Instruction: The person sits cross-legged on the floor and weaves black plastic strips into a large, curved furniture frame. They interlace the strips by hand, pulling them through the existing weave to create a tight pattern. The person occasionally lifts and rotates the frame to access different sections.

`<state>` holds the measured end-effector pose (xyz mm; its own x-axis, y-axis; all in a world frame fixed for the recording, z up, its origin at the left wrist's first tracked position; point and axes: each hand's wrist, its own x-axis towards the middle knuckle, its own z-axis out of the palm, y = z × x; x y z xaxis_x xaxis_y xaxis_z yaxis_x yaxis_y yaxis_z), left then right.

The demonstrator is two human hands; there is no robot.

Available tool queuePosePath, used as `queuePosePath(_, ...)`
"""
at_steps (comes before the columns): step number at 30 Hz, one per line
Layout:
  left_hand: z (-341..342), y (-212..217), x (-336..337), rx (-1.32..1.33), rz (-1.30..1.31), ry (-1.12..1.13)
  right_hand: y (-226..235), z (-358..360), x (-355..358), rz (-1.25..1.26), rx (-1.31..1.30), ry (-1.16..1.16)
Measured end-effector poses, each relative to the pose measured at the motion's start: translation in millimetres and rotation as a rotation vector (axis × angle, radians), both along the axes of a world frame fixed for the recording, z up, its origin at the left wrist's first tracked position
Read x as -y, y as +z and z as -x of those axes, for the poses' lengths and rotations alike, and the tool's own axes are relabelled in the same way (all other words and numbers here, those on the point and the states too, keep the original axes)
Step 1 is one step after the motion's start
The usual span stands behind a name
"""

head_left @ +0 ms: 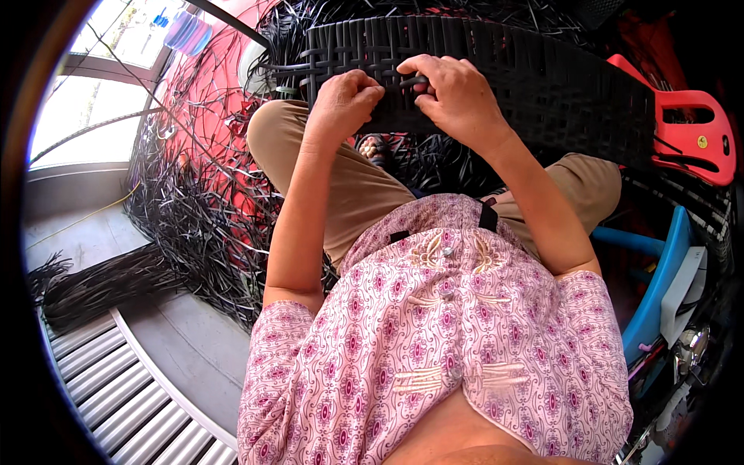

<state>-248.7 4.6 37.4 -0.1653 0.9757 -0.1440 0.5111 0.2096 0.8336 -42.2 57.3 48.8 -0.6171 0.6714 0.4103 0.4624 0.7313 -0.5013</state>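
The black panel (554, 89) looks densely woven rightward, its left lattice unfinished; left hand (339, 107) and right hand (459, 97) curl there (gripping what, I can't tell).

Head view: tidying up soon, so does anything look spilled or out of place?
The loose strips at left: they sprawl every which way in a tangle, while the bundle at lower left lies gathered.

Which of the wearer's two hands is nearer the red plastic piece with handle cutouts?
The right hand; the left hand is farther from the red plastic piece, by the left end of the black woven panel.
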Motion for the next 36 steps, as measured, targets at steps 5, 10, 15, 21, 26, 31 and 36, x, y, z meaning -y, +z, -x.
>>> queuePosePath(5, 34, 8, 18, -0.041, -0.015, 0.087, -24, 8, -4, -0.186, -0.206, 0.079)
queuePosePath(10, 79, 17, 39, -0.103, 0.001, 0.159, -52, 18, -2, -0.417, -0.118, 0.034)
queuePosePath(15, 100, 31, 59, -0.057, -0.063, 0.168, -51, 18, 5, -0.396, -0.162, 0.013)
queuePosePath(21, 58, 92, 62, -0.170, -0.175, 0.081, -9, 40, -7, 0.040, -0.415, 0.223)
queuePosePath(26, 36, 109, 47, -0.308, -0.320, -0.061, 6, 57, -9, 0.577, -0.531, 0.513)
queuePosePath(31, 39, 76, 24, 0.186, -0.281, 0.035, 6, 44, -10, 0.747, -0.594, 0.361)
queuePosePath(36, 25, 7, 3, -0.169, -0.149, 0.062, -6, 31, -17, 0.869, -0.648, 0.192)
